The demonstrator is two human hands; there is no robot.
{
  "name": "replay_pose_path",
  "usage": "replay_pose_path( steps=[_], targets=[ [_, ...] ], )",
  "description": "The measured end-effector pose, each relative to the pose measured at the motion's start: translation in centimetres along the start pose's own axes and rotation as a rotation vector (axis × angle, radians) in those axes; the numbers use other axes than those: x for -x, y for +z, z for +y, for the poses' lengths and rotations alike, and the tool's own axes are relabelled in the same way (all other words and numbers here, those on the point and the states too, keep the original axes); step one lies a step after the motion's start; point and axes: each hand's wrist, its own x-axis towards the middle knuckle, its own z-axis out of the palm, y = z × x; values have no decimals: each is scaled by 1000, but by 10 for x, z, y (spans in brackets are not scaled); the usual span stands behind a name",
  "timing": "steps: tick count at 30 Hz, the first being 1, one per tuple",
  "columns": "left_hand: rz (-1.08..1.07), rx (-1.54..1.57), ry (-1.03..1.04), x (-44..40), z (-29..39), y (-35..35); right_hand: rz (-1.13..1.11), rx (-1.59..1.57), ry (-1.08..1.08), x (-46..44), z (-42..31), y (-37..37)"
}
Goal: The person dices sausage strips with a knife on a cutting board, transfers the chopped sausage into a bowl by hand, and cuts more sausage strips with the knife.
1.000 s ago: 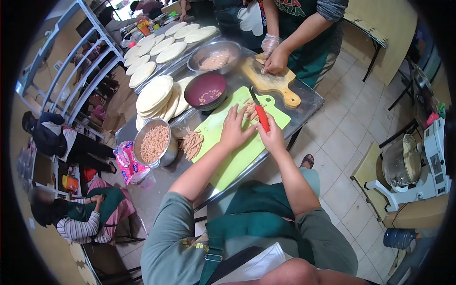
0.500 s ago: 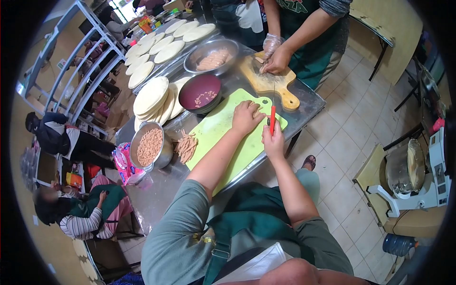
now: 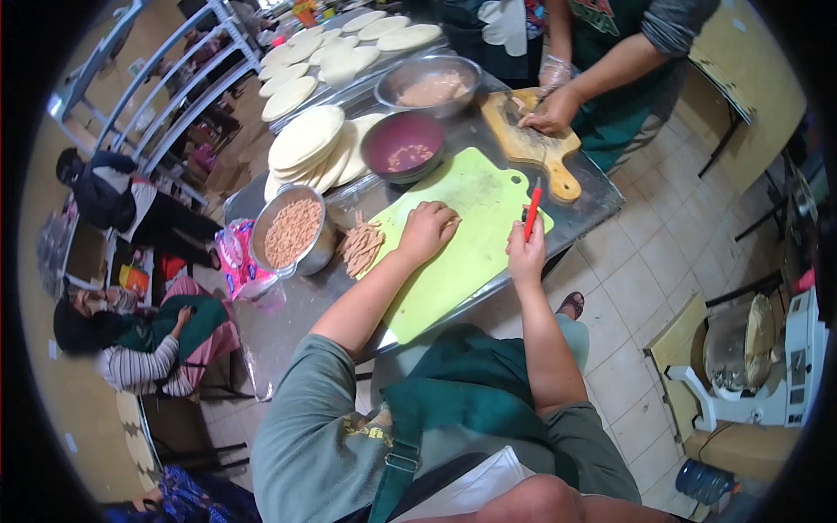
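My left hand [image 3: 425,232] rests palm down on the light green cutting board [image 3: 479,205], its fingers curled over sausage strips, of which a small bit shows at the fingertips. My right hand [image 3: 527,253] grips a red-handled knife [image 3: 533,215] upright over the board's right edge; its blade is hard to make out. A heap of sausage strips [image 3: 359,247] lies at the board's left edge. Beside it stands a metal pot [image 3: 324,248] full of small diced pieces. Behind the board, a dark bowl with a purple inside [image 3: 397,132] contains a few bits.
Stacked pale flatbread rounds [image 3: 305,139] sit behind the pot, more rounds [image 3: 349,65] farther back. A steel bowl [image 3: 471,68] contains pinkish meat. Across the table, a co-worker's hands [image 3: 558,105] work at a wooden board [image 3: 523,152]. A pink packet [image 3: 240,257] lies by the pot.
My left hand has slid left along the board, closer to the strips. My right hand has drawn away to the right with the knife. The view has shifted slightly.
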Motion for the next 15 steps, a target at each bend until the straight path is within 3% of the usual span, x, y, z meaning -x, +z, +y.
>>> replay_pose_path(
  steps=[3,9,11,12,13,14,15],
  targets=[
    [22,15,-39,35,-1,-20,-18,-50,-37,0,3,0],
    [180,81,-79,66,5,-18,-110,-57,109,-9,21,-8],
    [207,130,-79,63,0,-10,-69,154,21,-16,37,-11],
    [208,82,-43,62,5,-17,-74,246,119,-11,11,-7],
    [282,107,-22,62,7,-17,-112,202,-7,-22,44,-14],
    [250,93,-26,63,6,-17,-112,216,37,-21,37,-12],
    [259,93,-41,66,5,-14,-47,331,-232,-10,15,-3]
  ],
)
